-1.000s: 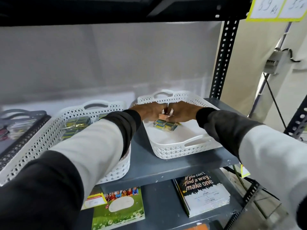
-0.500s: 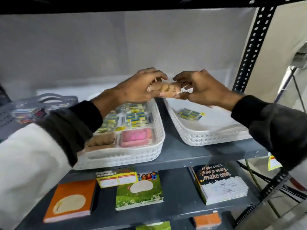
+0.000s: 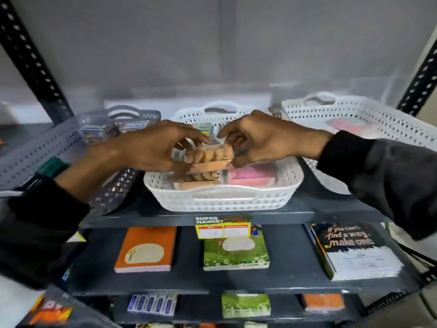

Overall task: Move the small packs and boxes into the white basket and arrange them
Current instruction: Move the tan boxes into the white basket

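Note:
A tan box (image 3: 209, 156) with a clear window showing round pieces is held between my left hand (image 3: 153, 147) and my right hand (image 3: 264, 138), just above the middle white basket (image 3: 222, 197). Under it in that basket lie a second tan box (image 3: 196, 179) and a pink box (image 3: 250, 174); small yellow-blue packs (image 3: 204, 129) show at the basket's back. Another white basket (image 3: 387, 129) stands to the right with something pink and blurred in it.
A grey basket (image 3: 47, 147) with colourful packs stands at the left on the same grey shelf (image 3: 307, 209). Black perforated uprights frame the rack. Below lie an orange notebook (image 3: 146, 249), a green notebook (image 3: 236, 252) and a dark "make one" book (image 3: 354, 249).
The view has swung left from the right basket to the middle one. Both hands have carried the tan box down and left, so it now hovers over the middle basket's boxes.

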